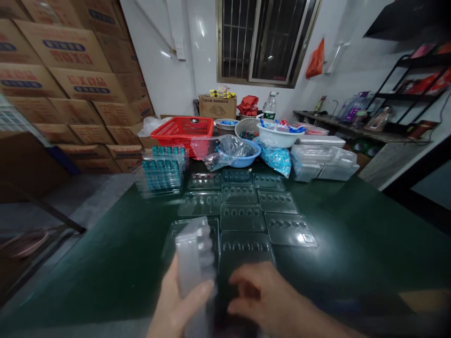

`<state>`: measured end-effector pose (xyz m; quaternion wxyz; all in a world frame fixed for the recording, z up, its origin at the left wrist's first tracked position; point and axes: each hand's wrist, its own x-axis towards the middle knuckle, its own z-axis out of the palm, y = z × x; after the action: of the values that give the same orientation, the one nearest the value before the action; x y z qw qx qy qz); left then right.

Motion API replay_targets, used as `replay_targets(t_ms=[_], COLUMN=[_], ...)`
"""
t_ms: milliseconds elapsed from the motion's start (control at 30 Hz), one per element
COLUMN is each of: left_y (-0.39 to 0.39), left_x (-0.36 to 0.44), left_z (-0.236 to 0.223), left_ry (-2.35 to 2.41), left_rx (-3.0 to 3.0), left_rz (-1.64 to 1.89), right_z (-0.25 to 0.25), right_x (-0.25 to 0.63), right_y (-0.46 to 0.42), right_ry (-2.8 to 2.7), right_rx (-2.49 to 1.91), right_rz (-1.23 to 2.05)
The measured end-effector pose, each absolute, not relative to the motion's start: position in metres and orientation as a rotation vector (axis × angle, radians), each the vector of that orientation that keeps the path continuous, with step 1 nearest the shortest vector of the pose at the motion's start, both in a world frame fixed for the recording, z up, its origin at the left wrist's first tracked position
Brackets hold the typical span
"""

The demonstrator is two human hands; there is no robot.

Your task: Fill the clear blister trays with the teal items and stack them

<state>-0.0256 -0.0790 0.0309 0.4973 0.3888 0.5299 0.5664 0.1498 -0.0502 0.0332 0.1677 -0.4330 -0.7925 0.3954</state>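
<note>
The left hand (171,303) grasps a stack of clear plastic blister trays (192,263), thumb across the near face and fingers wrapped behind; the stack stands on edge, its long axis running away from the person and its scalloped side turned rightward. That side faces the right hand (269,291), which hangs just beside it, thumb and fingers loosely curled with a gap between them; nothing shows in that gap, though blur blurs the fingertips. Just beyond the right hand lies the nearest laid-out tray (246,253), flat; whether the knuckles touch it cannot be told. More flat trays (243,217) reach away in three columns over the dark green table (345,272). Farther out stand stacked trays with teal pieces (162,173) on the left, a red plastic basket (183,126), a blue basin (246,160) and, rightward, piled clear trays (317,162).
</note>
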Motion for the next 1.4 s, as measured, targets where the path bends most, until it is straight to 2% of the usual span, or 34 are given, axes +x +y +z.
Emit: replay_targets(t_ms=[67, 133, 367, 567, 800, 1067, 1400], left_y=[-0.082, -0.086, -0.092, -0.099, -0.100, -0.106, -0.104], left_x=[-0.017, -0.012, -0.017, -0.025, -0.034, -0.048, -0.049], left_z=[0.032, 0.033, 0.038, 0.026, 0.025, 0.004, 0.004], left_ry=[1.233, 1.158, 1.038, 1.125, 1.051, 1.052, 0.968], left_rx=[0.948, 0.881, 0.749, 0.547, 0.611, 0.387, 0.506], left_rz=[1.355, 1.295, 1.309, 1.291, 1.215, 1.383, 1.325], right_z=[0.044, 0.044, 0.018, 0.023, 0.028, 0.025, 0.018], right_x=[0.136, 0.125, 0.112, 0.107, 0.094, 0.080, 0.078], right_y=[-0.057, -0.059, -0.051, -0.050, -0.056, -0.060, -0.057], right_ry=[-1.973, -1.728, -1.436, -1.469, -1.489, -1.474, -1.462], right_rx=[-1.012, -0.877, -0.666, -0.610, -0.674, -0.624, -0.735], right_rz=[1.596, 1.876, 2.198, 2.219, 2.094, 2.083, 2.120])
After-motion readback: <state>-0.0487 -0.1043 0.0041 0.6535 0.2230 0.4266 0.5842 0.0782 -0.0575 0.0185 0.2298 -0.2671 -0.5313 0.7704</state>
